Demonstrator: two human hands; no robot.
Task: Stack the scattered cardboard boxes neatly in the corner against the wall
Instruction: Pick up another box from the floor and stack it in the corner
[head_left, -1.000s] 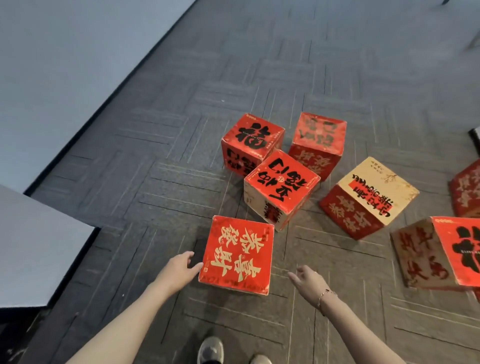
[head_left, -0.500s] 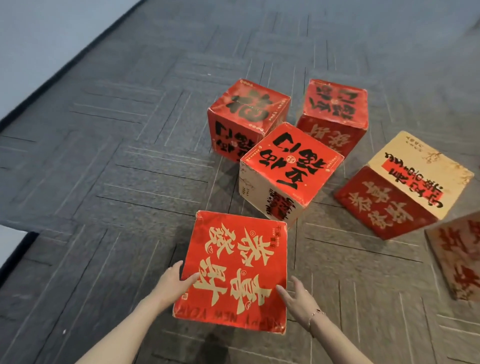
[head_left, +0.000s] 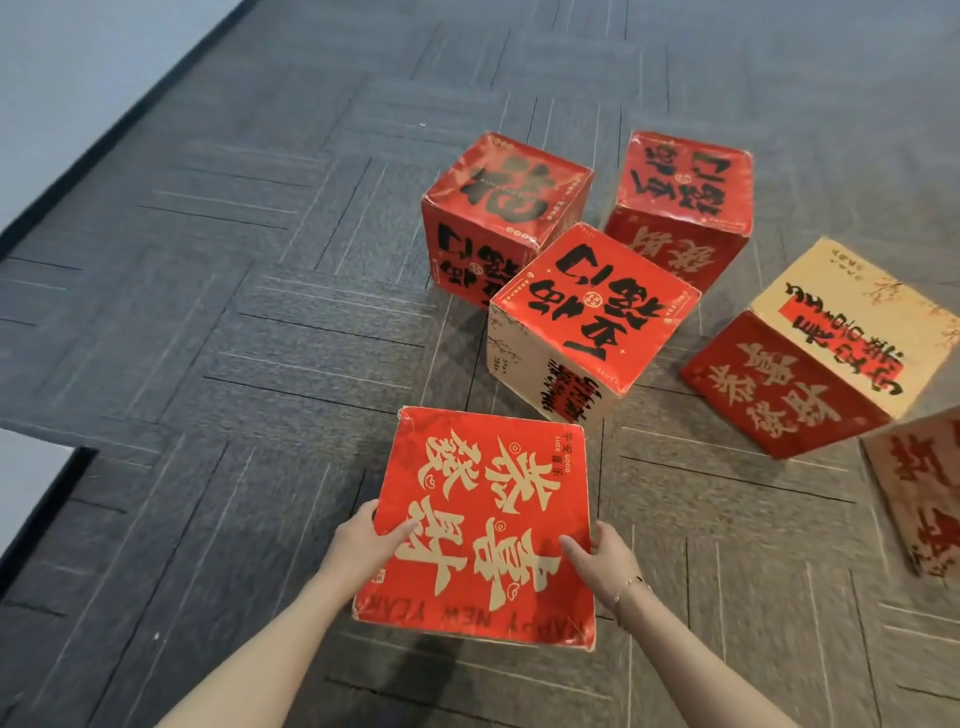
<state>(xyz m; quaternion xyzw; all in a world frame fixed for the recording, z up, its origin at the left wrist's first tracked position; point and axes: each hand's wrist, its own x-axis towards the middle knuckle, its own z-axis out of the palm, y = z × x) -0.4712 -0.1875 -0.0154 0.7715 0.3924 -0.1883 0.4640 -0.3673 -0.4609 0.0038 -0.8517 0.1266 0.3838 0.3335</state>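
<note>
A red box with gold characters (head_left: 483, 525) is nearest me, its top face turned up. My left hand (head_left: 366, 538) grips its left side, thumb lying over the top face. My right hand (head_left: 597, 558) grips its right side, thumb on top too. Beyond it on the carpet sit a red-and-cream box with black characters (head_left: 587, 322), a red box (head_left: 498, 208) and another red box (head_left: 685, 197). A cream-topped box (head_left: 826, 353) lies to the right, and one more box (head_left: 924, 488) is cut off at the right edge.
The floor is dark grey carpet tile (head_left: 234, 338). A pale wall with a black skirting (head_left: 104, 93) runs along the upper left. A pale wall corner (head_left: 31, 483) juts in at the left edge.
Both hands have reached in from either side and taken hold of the nearest box. The box now appears larger and closer to me than before.
</note>
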